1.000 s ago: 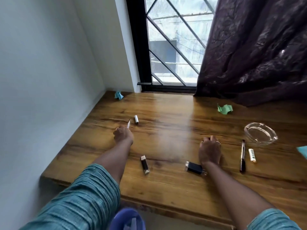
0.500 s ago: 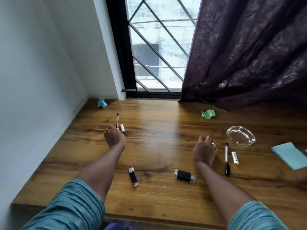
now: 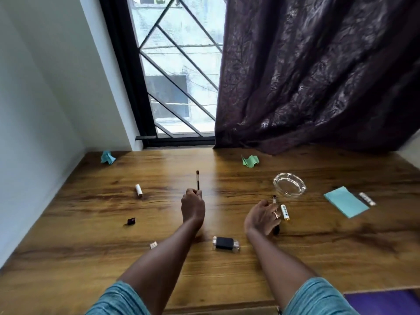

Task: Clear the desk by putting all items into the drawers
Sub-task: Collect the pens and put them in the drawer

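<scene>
The left hand (image 3: pixel 192 206) pinched a thin pen (image 3: pixel 197 179) by its near end, well to the left of the glass ashtray (image 3: pixel 289 184) on the desk (image 3: pixel 91 235). The right hand (image 3: pixel 261 218) curled its fingers round a black pen (image 3: pixel 274 198) just in front of the ashtray, beside a white lighter (image 3: pixel 284 212). A blue pad (image 3: pixel 345 201) lay right of the ashtray, and a green paper scrap (image 3: pixel 250 160) lay behind it.

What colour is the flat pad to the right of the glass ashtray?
The pad is plain turquoise, seen in head view.
</scene>
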Tool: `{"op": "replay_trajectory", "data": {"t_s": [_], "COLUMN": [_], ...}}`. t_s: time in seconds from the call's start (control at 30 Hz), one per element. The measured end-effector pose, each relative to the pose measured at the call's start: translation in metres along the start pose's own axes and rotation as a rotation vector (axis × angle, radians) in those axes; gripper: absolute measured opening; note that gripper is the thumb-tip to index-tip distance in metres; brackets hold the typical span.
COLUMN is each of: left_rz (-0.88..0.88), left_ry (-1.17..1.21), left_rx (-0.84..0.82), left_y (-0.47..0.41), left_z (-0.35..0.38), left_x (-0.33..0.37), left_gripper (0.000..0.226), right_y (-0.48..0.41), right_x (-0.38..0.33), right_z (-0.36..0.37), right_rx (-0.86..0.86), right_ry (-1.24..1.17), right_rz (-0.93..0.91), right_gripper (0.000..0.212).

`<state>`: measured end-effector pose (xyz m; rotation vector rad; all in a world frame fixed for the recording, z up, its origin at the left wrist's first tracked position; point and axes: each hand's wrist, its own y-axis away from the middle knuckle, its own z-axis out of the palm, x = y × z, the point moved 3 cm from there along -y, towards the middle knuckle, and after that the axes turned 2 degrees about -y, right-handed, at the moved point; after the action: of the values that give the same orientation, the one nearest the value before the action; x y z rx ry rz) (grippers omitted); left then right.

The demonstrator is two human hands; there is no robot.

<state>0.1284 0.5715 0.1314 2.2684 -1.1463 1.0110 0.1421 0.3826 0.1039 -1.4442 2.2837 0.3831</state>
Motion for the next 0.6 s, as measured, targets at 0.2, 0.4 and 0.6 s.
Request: {"op": "replay_trajectory", "data": {"t_s": [0.2, 0.4, 0.6], "left_rz": [0.014, 0.012, 0.02], "left_ry": [0.008, 0.037, 0.033], "left_rx": [0.013, 0.027, 0.002], "left_y": [0.013, 0.023, 0.053], "left_z": [0.001, -0.014, -0.023], "left_x": [0.003, 0.002, -0.008], "left_gripper": [0.026, 0.026, 0.027], "right_y": [0.005, 0.012, 0.036], "right_x": [0.006, 0.01, 0.014], "right_z": [0.003, -0.007, -0.01], "right_rx": [-0.014, -0.077, -0.067], "right_ry": [0.016, 0.085, -0.058], "right_rz": [-0.016, 0.159, 0.098], "right_gripper": [0.034, 0.041, 0.034]}}
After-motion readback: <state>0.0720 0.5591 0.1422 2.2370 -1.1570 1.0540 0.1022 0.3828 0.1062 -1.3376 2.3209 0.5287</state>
